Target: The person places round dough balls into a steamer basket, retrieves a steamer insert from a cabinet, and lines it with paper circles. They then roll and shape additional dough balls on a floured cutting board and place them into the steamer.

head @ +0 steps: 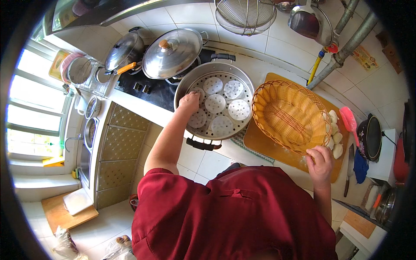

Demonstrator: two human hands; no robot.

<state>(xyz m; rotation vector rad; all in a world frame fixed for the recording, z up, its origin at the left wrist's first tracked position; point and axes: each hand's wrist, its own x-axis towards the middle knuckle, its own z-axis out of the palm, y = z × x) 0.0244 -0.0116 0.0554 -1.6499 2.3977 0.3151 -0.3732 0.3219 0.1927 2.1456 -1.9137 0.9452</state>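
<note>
My left hand (pixel 190 101) reaches into a metal steamer pot (pixel 182 86), its fingers on a round perforated paper liner (pixel 199 93) at the left of the steamer plate. Several more such liners, one of them a middle liner (pixel 215 103), lie spread on the holed plate. With my right hand (pixel 320 159) I pinch the near right rim of an oval wicker basket (pixel 286 113), which looks empty. The basket sits over a brown board (pixel 256 136). Pale dough pieces (pixel 337 137) rest on the board beside the basket's right rim.
A large domed lid (pixel 174 52) and a wok (pixel 125 52) stand on the hob at the left. A pink scoop (pixel 348 120), a knife (pixel 349 169) and a flowered pan (pixel 370 138) lie right of the board. Above hangs a wire basket (pixel 245 16).
</note>
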